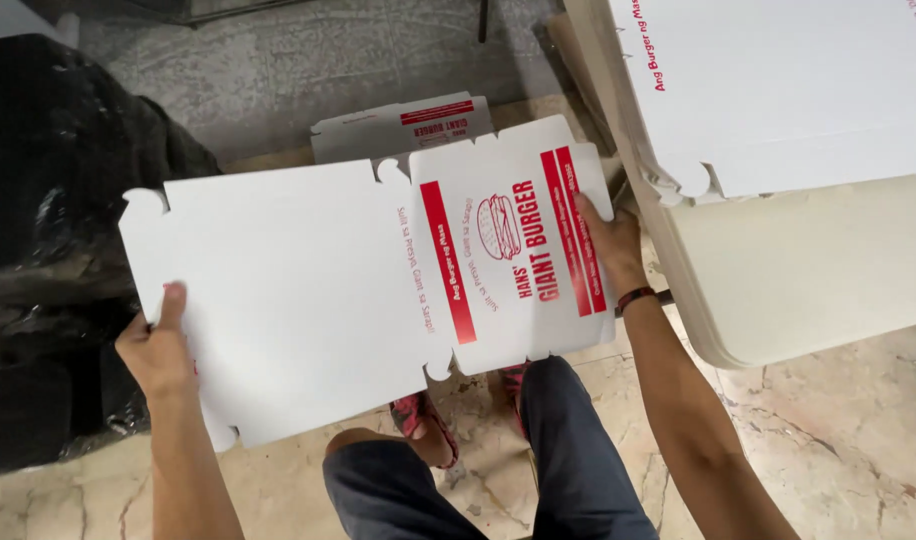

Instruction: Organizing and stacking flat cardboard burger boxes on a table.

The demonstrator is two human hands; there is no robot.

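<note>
Above the knees, holding a flat cardboard sheet (308, 290) spread out level, white side plain on the left half and red burger print on the right half. Pinching its lower left edge with the left hand (158, 350), thumb lying on top and the fingers hidden underneath, so closed on the board. Gripping the far right edge with the right hand (608, 240), fingers curled over the printed panel, a dark wristband (635, 296) showing below it; closed on the board as well, though hiding how deep the fingers are reaching.

Sitting beside a pale table (808, 270) on the right, with a stack of the same sheets (778, 90) lying on it and overhanging its near edge. Resting behind the held sheet, another printed sheet (398, 125) on the floor (828, 440). Crowding the left side, a black plastic bag (48, 250).

Judging by the two-handed hold, keeping the sheet open and flat between both hands, nothing folded yet. Any further handling probably calling for steady pressure at both edges, the thin board looking ready to bend along its creases.
</note>
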